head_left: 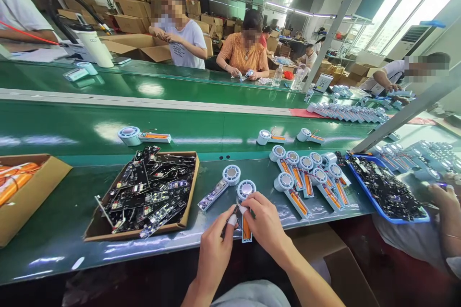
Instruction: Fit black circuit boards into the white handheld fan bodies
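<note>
My left hand (215, 248) and my right hand (265, 223) meet over a small fan half-shell (246, 191) lying on the green bench edge, its round head away from me and an orange battery in its handle. Both hands have their fingers pinched on it; white finger cots cover my left thumb and a right fingertip. A thin dark tool or wire shows between my left fingers. Another half-shell with a circuit board (219, 185) lies just left of it. A cardboard tray of black circuit boards (149, 192) stands left of my hands.
Several assembled half-shells (308, 177) lie to the right, beside a blue tray of boards (385, 192). A box with orange batteries (21, 187) sits far left. The green conveyor (201, 124) carries more units. Other people work across the belt and at my right.
</note>
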`<action>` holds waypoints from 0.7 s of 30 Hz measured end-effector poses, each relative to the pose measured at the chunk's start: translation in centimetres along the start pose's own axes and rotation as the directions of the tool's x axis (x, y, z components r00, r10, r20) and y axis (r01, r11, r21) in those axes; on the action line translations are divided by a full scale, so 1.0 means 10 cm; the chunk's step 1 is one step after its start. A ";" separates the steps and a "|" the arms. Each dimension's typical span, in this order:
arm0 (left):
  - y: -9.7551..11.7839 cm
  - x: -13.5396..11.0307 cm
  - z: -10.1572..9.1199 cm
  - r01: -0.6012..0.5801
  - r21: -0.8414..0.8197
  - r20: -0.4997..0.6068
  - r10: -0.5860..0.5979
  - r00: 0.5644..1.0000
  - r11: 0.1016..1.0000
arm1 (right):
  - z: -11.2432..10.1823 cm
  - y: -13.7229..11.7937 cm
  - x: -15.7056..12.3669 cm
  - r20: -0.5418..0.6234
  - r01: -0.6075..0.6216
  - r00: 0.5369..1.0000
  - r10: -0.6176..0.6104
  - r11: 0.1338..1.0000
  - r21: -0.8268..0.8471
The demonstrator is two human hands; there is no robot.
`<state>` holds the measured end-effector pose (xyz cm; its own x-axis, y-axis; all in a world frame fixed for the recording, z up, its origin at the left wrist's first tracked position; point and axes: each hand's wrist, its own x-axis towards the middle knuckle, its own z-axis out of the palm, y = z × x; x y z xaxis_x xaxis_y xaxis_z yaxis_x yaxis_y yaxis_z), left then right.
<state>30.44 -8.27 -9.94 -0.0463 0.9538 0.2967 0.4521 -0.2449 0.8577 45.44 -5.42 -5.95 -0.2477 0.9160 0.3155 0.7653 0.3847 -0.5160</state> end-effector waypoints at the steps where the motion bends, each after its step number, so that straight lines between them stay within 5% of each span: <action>1: 0.00 -0.02 0.02 -0.059 0.037 -0.033 0.060 0.998 0.998 | 0.02 -0.02 -0.02 -0.019 0.014 1.000 -0.015 0.998 -0.067; 5: 0.00 -0.04 0.03 -0.137 0.096 -0.058 0.143 0.988 0.986 | 0.06 -0.07 -0.04 0.008 0.088 0.996 -0.088 0.975 -0.204; 13: -0.02 0.21 -0.21 0.108 -0.153 0.203 -0.076 0.976 0.982 | -0.10 0.12 0.14 0.089 0.043 0.993 -0.073 0.953 0.301; 21: 0.00 0.29 -0.28 0.175 -0.165 0.283 -0.123 0.951 0.971 | -0.15 0.11 0.15 0.099 0.026 0.993 -0.059 0.952 0.306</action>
<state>27.84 -5.94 -7.93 0.1530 0.9865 0.0577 0.2842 -0.0999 0.9535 46.77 -3.84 -4.88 -0.3499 0.8985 0.2652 0.5399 0.4248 -0.7267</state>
